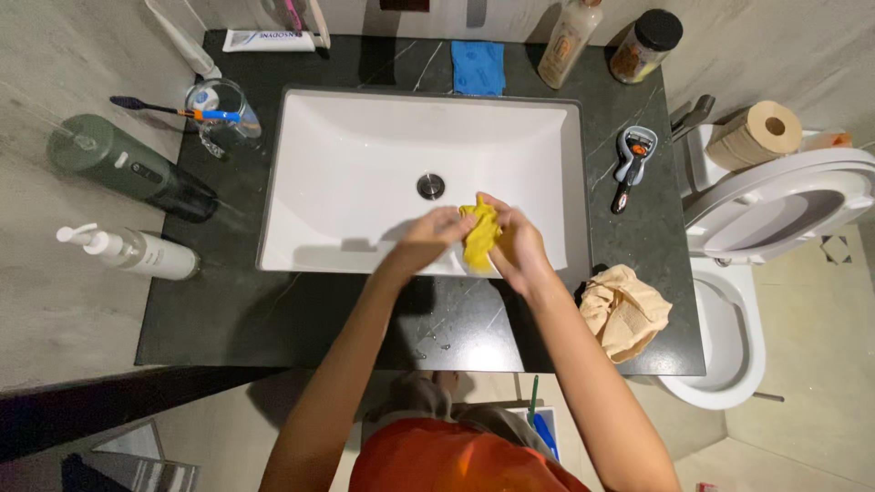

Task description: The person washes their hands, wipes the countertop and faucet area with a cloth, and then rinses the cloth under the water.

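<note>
I am holding a crumpled yellow cloth (480, 235) between both hands over the front part of the white rectangular ceramic sink (365, 155), my left hand (436, 233) curling its fingers closed against the cloth's left side and my right hand (518, 244) wrapping shut around its right side, so the two hands are pressing together on it. The cloth is bunching up between my palms, just in front of the round metal drain (430, 186). A crumpled beige cloth (623, 312) is lying on the dark stone counter (237, 314) near my right forearm, apart from both hands.
</note>
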